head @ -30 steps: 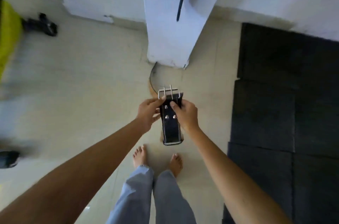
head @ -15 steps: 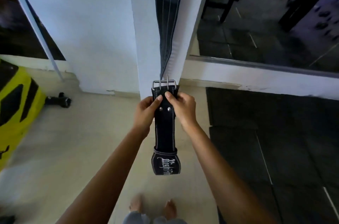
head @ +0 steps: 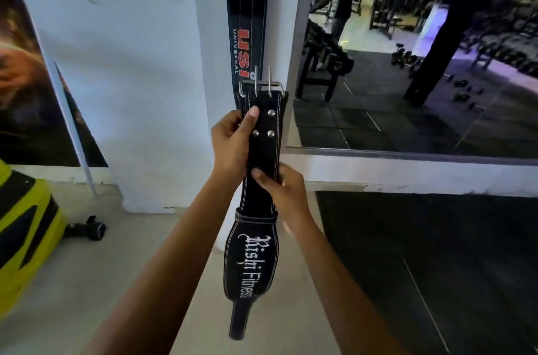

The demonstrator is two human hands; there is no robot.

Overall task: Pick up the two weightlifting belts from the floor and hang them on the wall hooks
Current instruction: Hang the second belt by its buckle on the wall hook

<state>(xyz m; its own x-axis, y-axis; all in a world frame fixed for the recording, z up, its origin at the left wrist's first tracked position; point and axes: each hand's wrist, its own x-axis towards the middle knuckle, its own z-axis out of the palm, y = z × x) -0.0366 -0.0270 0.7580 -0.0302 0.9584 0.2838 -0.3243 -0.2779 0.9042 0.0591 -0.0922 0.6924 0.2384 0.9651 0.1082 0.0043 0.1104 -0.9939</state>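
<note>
A black belt with white script lettering (head: pixel 251 264) hangs upright in front of me, its steel buckle (head: pixel 262 85) at the top. My left hand (head: pixel 230 145) grips it just below the buckle, thumb on the rivets. Lower down, my right hand (head: pixel 279 191) holds the strap at its narrow part. Behind it, a second black belt with red letters (head: pixel 247 20) hangs flat against the white pillar (head: pixel 209 63). The hook holding it is above the frame, out of sight.
A large mirror (head: pixel 422 63) fills the wall on the right, above black rubber mats (head: pixel 436 267). A yellow and black object (head: pixel 20 232) stands at the left, with a small dark dumbbell (head: pixel 87 229) on the tiled floor beside it. A poster (head: pixel 26 78) covers the left wall.
The belt has come up from floor level to chest height in front of the pillar. My view has tilted upward. My right hand has slid down the strap from the buckle.
</note>
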